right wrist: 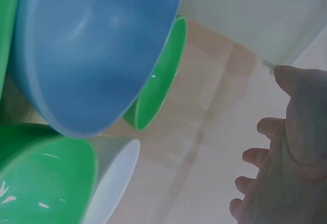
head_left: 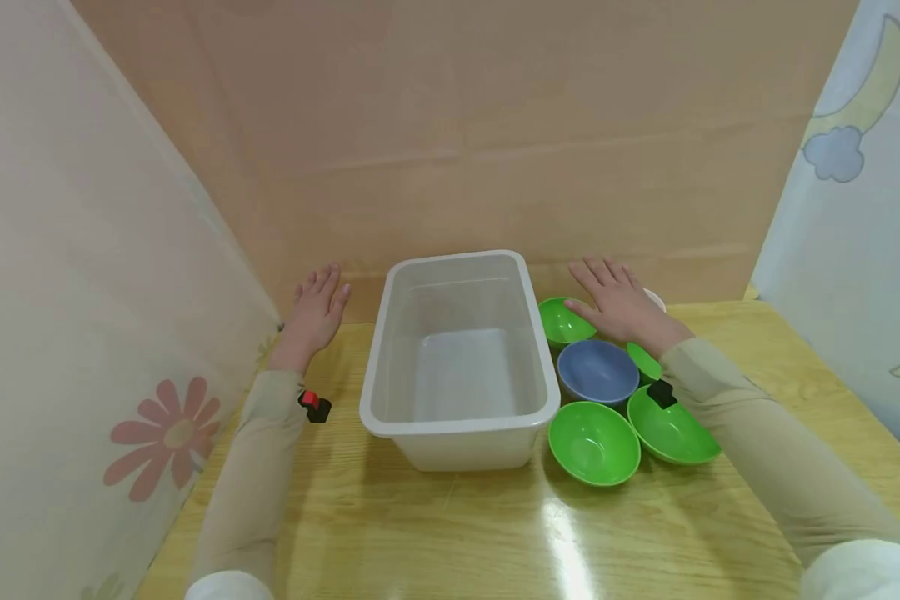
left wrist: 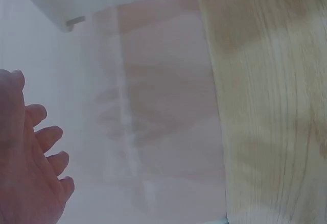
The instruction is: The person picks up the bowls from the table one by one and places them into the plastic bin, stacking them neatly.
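Head view. A clear bin stands mid-worktop, its long axis running away from the person. The left hand lies flat on the worktop left of the bin, apart from it, fingers straight and slightly spread, holding nothing. The right hand, also flat with straight fingers, hovers over or rests on the far end of a cluster of bowls just right of the bin; contact cannot be told. Its thumb lies at the rim of the far green bowl. The blue bowl sits just nearer the person, with two more green bowls in front. The right hand is the nearer one to the bowls; the bin lies between the hands.
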